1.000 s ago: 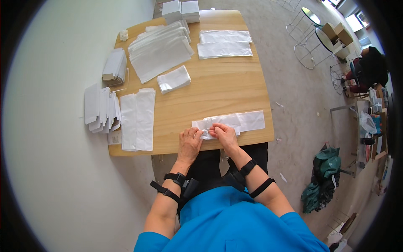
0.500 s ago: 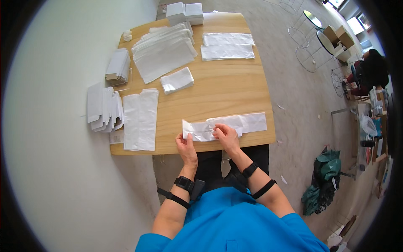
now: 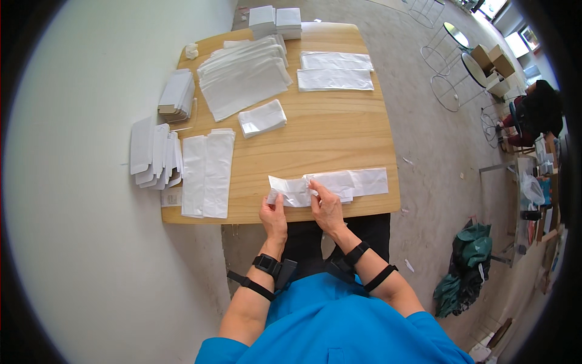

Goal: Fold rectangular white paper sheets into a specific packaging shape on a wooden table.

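A long, folded strip of thin white plastic, seemingly a bag (image 3: 368, 182), lies along the near edge of the table. At its left end, my left hand (image 3: 274, 217) pinches the lower corner between thumb and fingers, and that end is slightly raised and creased. My right hand (image 3: 327, 207) is closed at the strip's middle, thumb and forefinger together on a crease at the overlap. Left of my hands lie two folded white strips (image 3: 206, 173) side by side. Farther off is a smaller folded white packet (image 3: 262, 117).
Flat white bags (image 3: 242, 79) lie fanned out at the far left, with two folded strips (image 3: 335, 80) at the far right. White boxes (image 3: 262, 23) are stacked at the back. Flattened cartons (image 3: 151, 155) line the wall side. A person (image 3: 536, 112) sits beyond, at right.
My right fingers have shifted slightly along the strip and closed on the crease at the overlap. My left hand keeps its pinch on the left end. The whole view has moved a little.
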Available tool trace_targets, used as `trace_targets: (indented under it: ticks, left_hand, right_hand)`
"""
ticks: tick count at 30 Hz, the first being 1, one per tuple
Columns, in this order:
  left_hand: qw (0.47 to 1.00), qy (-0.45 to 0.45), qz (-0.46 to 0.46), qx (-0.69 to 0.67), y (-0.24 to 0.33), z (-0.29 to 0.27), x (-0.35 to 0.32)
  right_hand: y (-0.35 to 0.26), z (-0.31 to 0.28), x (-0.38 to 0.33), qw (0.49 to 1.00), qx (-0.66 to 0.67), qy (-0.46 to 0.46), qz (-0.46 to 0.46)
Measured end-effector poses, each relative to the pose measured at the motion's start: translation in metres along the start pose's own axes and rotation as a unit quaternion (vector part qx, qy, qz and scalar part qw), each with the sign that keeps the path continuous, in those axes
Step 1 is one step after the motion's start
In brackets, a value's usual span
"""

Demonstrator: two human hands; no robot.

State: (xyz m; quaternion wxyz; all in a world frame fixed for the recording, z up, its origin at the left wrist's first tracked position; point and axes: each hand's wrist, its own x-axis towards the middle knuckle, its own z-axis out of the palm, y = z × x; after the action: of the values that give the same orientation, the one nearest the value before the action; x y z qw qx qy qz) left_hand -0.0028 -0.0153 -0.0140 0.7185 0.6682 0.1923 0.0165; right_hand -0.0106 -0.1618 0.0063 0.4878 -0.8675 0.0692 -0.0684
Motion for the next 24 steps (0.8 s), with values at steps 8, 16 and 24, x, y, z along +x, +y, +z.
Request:
trace_targets:
  ticks: [8, 16, 24]
  left_hand:
    - [1.000, -0.006, 0.000, -0.001, 0.001, -0.002, -0.001]
    - [0.997, -0.055, 0.054, 0.009, 0.028, 0.020, -0.015]
    - [0.917, -0.186, 0.273, 0.222, 0.039, 0.056, -0.034]
  right_hand:
    - [0.002, 0.003, 0.000, 0.997, 0.071, -0.003, 0.016]
    - [-0.006, -0.025, 0.007, 0.952, 0.242, -0.011, 0.187]
    - [0.013, -0.036, 0.016, 0.964, 0.155, 0.001, 0.217]
